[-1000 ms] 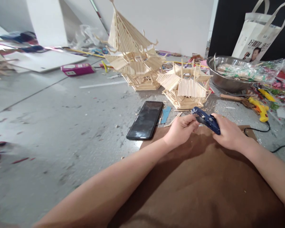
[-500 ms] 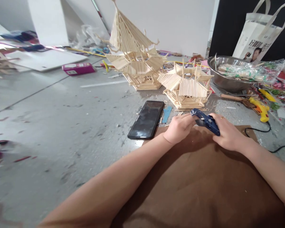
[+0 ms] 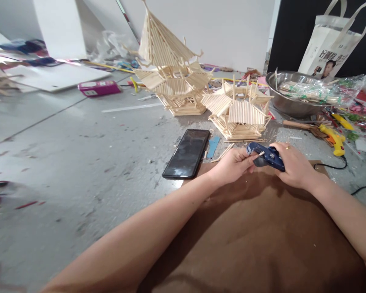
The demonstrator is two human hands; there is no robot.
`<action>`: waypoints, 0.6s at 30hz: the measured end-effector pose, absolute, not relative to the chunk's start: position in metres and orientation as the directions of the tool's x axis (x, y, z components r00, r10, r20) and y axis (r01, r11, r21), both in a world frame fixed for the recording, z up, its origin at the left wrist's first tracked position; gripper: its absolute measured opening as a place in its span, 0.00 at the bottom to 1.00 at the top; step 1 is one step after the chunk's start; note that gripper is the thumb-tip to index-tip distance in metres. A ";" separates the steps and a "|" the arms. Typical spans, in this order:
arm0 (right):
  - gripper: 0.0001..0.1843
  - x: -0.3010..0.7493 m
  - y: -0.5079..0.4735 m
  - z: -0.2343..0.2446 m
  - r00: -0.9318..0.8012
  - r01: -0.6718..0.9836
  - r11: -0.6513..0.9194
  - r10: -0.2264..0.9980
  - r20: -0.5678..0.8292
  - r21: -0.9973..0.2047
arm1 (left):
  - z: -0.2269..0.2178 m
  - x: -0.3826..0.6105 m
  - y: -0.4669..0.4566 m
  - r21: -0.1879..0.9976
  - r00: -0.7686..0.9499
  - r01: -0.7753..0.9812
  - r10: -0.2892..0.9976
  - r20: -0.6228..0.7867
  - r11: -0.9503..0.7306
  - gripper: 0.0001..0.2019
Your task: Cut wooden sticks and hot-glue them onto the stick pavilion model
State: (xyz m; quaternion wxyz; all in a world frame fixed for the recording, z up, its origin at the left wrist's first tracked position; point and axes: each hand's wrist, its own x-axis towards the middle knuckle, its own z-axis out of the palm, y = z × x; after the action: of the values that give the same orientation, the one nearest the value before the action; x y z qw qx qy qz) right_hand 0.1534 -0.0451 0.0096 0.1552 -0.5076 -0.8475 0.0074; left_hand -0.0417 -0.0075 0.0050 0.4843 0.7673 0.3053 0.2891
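Has tilted blue cutters (image 3: 271,157) flatter than earlier, gripping them in the right hand (image 3: 295,166), pinching a thin stick (image 3: 261,154) at their head with the left hand (image 3: 232,165), near the smaller pavilion (image 3: 247,113).

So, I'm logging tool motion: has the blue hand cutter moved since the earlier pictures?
Yes, slightly: the blue hand cutter now sits lower in view, its head farther from the base of the smaller stick pavilion, which stays put.
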 end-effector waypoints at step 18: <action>0.21 0.151 -0.052 0.012 -0.345 0.929 0.359 0.928 0.141 -0.088 | 0.006 -0.047 -0.003 0.899 0.706 0.135 0.677 0.208 -0.418 0.17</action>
State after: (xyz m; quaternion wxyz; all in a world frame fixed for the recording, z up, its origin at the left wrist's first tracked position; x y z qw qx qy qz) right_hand 0.1512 -0.0524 0.0117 0.0835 -0.5661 -0.8201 -0.0039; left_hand -0.0469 -0.0032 0.0058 0.4750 0.7922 0.2562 0.2849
